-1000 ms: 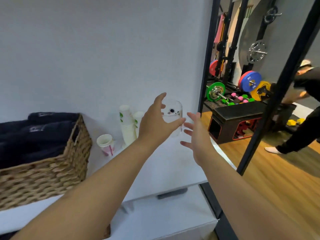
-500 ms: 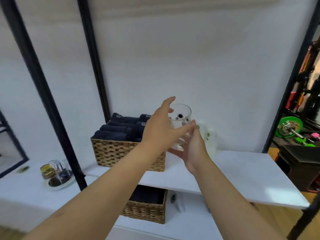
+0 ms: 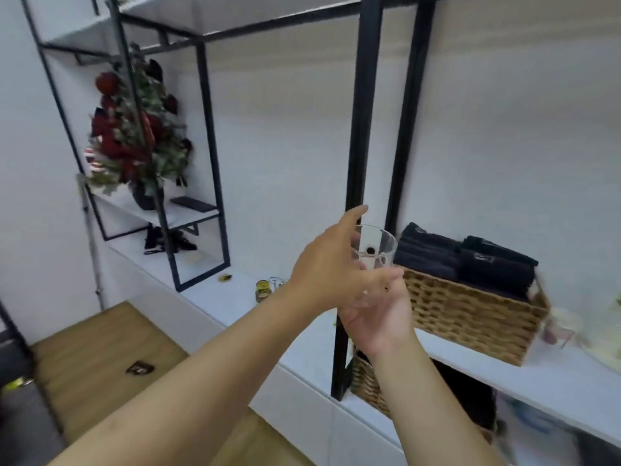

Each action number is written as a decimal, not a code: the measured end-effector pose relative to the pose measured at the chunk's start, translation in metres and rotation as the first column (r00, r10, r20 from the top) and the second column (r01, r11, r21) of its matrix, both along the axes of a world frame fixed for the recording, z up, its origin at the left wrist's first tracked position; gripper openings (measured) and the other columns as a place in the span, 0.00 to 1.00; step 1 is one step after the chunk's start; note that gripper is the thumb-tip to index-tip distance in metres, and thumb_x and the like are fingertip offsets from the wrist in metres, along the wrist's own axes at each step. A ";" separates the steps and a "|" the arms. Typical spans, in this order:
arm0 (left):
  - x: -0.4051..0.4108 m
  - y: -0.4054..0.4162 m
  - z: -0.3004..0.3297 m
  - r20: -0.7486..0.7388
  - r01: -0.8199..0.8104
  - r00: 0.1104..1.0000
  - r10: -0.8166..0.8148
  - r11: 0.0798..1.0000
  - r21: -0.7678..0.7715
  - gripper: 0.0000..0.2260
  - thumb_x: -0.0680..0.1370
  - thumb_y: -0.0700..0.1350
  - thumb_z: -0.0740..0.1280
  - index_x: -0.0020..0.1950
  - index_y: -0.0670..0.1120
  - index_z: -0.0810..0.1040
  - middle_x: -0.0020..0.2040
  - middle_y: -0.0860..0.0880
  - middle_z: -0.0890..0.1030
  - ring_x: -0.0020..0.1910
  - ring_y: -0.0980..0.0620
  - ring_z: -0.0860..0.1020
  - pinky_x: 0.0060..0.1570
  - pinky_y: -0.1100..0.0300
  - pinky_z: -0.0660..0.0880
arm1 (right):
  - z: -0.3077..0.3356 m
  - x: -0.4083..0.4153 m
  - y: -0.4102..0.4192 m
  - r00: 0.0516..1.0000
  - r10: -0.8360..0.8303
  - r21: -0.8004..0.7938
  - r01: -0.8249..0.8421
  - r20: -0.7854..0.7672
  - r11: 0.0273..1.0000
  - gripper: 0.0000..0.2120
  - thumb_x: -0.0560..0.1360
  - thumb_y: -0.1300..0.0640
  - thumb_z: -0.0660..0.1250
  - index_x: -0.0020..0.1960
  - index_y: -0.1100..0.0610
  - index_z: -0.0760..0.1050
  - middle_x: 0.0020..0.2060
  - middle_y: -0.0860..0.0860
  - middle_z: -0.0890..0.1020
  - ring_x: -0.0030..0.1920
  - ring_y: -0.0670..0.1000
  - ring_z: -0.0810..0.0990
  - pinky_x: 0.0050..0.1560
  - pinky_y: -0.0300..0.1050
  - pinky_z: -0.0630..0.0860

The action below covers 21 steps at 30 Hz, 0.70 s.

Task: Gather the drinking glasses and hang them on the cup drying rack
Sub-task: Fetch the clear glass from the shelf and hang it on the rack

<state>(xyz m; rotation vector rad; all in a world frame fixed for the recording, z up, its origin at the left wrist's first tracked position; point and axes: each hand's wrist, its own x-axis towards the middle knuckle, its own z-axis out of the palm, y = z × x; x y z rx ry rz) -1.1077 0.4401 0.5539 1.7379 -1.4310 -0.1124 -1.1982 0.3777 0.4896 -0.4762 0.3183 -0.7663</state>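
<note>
Since half a second ago the view has swung left: the wicker basket (image 3: 470, 317) of dark folded towels (image 3: 467, 260), then left of the hands, now sits to their right, and a tall black-framed shelf unit (image 3: 208, 129) holding a red flower arrangement (image 3: 134, 129) has come into sight at the far left. Both hands are still raised together at the centre of the frame.

One clear drinking glass (image 3: 374, 260) is held upright in mid-air, in front of a black vertical post (image 3: 356, 136). The left hand (image 3: 329, 270) wraps its near side, thumb and fingers closed around it. The right hand (image 3: 379, 314) cups it from below, palm up, fingertips touching the glass.

Two black posts stand side by side just behind the glass, with the basket just to their right on a white shelf (image 3: 554, 381). The shelf's front edge runs diagonally from lower right up toward the far left. A second wicker basket (image 3: 366, 385) sits on the level beneath. On the white counter (image 3: 215, 294) left of the hands stands one small yellow-lidded jar (image 3: 262, 290), with something clear beside it, too blurred to identify. At the far right edge are pale blurred shapes, possibly cups.

Open wooden floor (image 3: 100, 364) fills the lower left, with one small dark object (image 3: 139, 368) lying on it.
</note>
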 end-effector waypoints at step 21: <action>0.343 0.076 -0.082 -0.206 -0.347 0.912 0.355 0.935 0.075 0.18 0.85 0.55 0.58 0.73 0.52 0.74 0.61 0.61 0.77 0.49 0.76 0.74 0.43 0.81 0.68 | -0.042 0.309 -0.009 0.968 0.245 0.163 -0.233 -0.053 0.959 0.28 0.77 0.40 0.72 0.68 0.58 0.76 0.61 0.64 0.83 0.50 0.65 0.86 0.36 0.47 0.85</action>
